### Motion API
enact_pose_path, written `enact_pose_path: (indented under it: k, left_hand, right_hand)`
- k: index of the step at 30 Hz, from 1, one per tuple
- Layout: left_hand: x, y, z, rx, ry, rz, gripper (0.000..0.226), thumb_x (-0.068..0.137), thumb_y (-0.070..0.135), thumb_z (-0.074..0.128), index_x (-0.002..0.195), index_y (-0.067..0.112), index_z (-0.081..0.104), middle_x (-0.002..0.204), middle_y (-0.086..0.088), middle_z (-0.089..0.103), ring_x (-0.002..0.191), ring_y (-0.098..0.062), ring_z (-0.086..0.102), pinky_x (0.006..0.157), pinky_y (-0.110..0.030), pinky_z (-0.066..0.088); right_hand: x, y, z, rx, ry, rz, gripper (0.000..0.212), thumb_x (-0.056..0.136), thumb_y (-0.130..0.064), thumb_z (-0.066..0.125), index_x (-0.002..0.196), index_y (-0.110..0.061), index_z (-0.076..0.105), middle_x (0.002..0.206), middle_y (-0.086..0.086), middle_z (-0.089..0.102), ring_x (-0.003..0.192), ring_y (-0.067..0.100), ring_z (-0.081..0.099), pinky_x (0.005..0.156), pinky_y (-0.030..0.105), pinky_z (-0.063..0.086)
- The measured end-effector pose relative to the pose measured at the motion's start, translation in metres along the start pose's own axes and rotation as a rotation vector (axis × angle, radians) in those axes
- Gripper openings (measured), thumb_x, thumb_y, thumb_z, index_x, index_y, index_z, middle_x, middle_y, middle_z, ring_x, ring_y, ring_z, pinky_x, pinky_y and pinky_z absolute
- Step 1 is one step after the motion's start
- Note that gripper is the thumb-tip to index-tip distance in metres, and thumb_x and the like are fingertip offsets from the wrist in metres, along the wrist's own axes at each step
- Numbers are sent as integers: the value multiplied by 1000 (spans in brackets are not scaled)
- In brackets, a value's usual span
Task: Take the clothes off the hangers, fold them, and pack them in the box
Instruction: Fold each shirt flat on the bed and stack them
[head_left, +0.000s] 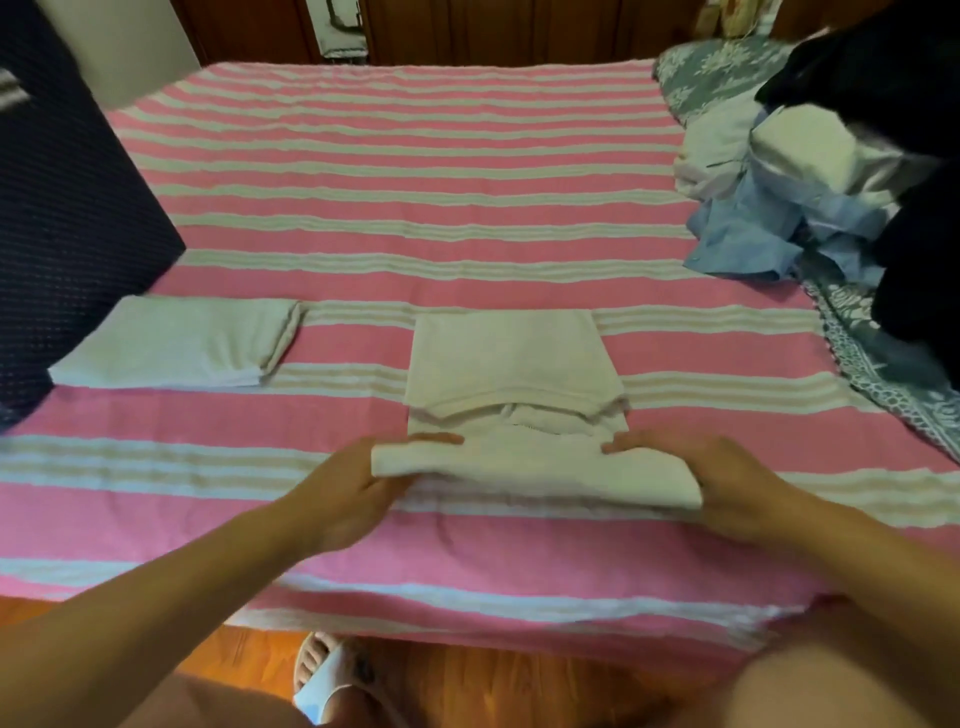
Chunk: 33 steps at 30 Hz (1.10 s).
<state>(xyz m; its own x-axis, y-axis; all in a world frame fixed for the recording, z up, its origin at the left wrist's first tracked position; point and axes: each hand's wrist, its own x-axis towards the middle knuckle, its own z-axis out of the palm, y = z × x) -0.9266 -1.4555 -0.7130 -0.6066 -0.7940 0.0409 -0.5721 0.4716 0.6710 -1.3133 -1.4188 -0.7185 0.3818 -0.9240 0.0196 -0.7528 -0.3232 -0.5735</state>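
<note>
Both hands hold the near fold of a white garment (519, 395) that lies on the bed (363, 197), close to its near edge. In the head view, the left hand (343, 488) grips the fold's left end, fingers curled under the cloth and thumb on top. The right hand (727, 483) grips the right end the same way. That near portion is lifted and doubled toward the far part, which lies flat with the collar showing between. To the left, apart from it, a second folded white garment (176, 343) rests beside a dark box (78, 208). At the bed's far right corner lies a heap of unfolded clothes (779, 197), white, blue and dark.
</note>
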Motion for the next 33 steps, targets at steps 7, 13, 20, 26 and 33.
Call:
enact_pose_path:
  k: [7, 13, 20, 26, 33]
  left_hand:
    - [130, -8, -28, -528, 481, -725, 55, 95, 55, 59, 122, 7, 63, 112, -14, 68, 93, -32, 67, 81, -43, 55]
    - [122, -26, -2, 74, 521, -654, 50, 95, 19, 61, 142, 15, 48, 123, -13, 58, 111, -32, 57, 88, -41, 47]
    - [179, -7, 26, 569, 213, -172, 53, 107, 47, 22, 159, 35, 28, 168, -9, 20, 155, -34, 12, 125, -51, 10]
    - [192, -40, 31, 500, 13, -518, 71, 97, 71, 5, 160, 41, -8, 169, -2, -16, 154, -26, -22, 123, -51, -16]
    - [167, -29, 4, -164, 530, -781, 74, 102, 39, 53, 158, 5, 18, 146, -21, 46, 128, -39, 50, 102, -44, 46]
  right_hand:
    - [144, 0, -4, 283, 365, 707, 35, 99, -36, 53, 123, -12, 59, 120, 8, 66, 103, 30, 61, 74, 33, 42]
    - [133, 5, 15, -146, 347, 583, 40, 102, -26, 43, 142, -19, 43, 123, 12, 59, 99, 33, 54, 80, 41, 46]
    - [188, -12, 30, -431, 187, 207, 56, 105, -41, 20, 158, -23, 23, 167, 6, 16, 154, 31, 9, 123, 53, 12]
    - [210, 22, 33, -389, -80, 504, 69, 99, -65, 7, 160, -34, -4, 168, -2, -14, 154, 31, -14, 123, 53, -8]
    - [182, 4, 22, -87, 104, 674, 76, 103, -51, 38, 161, -19, 1, 165, 14, 14, 150, 36, 17, 119, 48, 23]
